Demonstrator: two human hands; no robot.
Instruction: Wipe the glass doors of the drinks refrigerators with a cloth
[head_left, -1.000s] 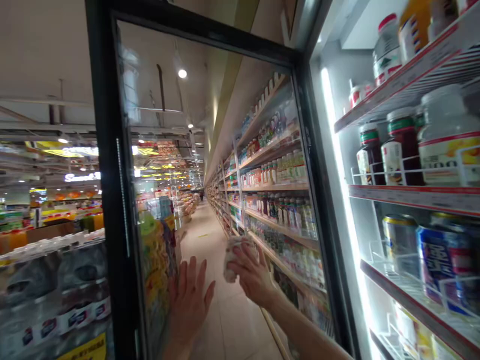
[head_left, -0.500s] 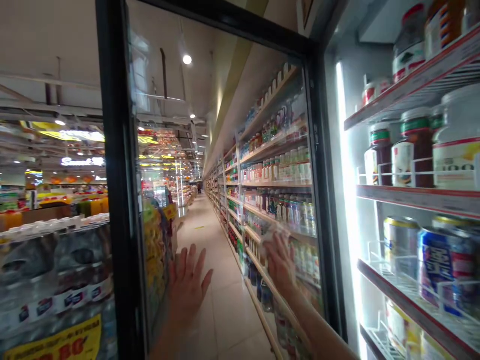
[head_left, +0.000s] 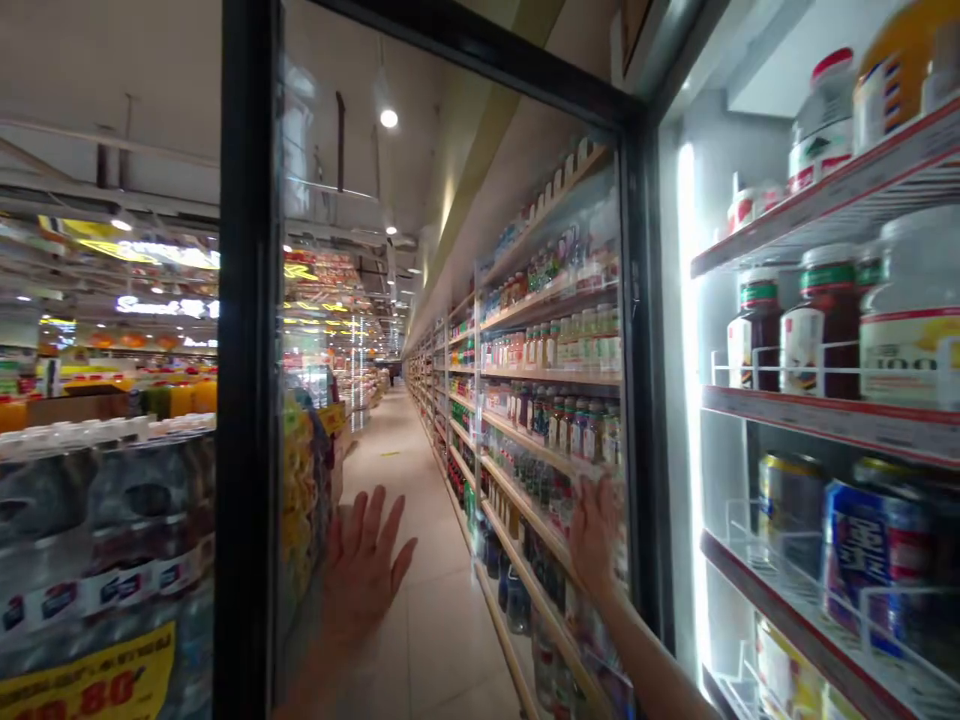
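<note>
An open glass cooler door (head_left: 251, 400) with a black frame stands before me. My left hand (head_left: 367, 555) is at the lower middle of the pane, palm toward the glass with its fingers spread, and holds nothing. My right hand (head_left: 595, 545) is lower right on the pane, close to the hinge side, fingers stretched upward. Under its fingertips shows the pale edge of a thin white cloth (head_left: 598, 472), pressed against the glass and mostly hidden by the hand.
Lit cooler shelves (head_left: 810, 405) with bottles, jars and cans are on the right. Packed water bottles (head_left: 105, 520) with a yellow price sign (head_left: 90, 680) stand on the left. Through the glass, a tiled aisle floor (head_left: 390, 430) runs along long shelves of drinks (head_left: 555, 370).
My right hand has moved right across the pane with the cloth, toward the hinge side. My left hand stays nearly in place. The view has shifted slightly.
</note>
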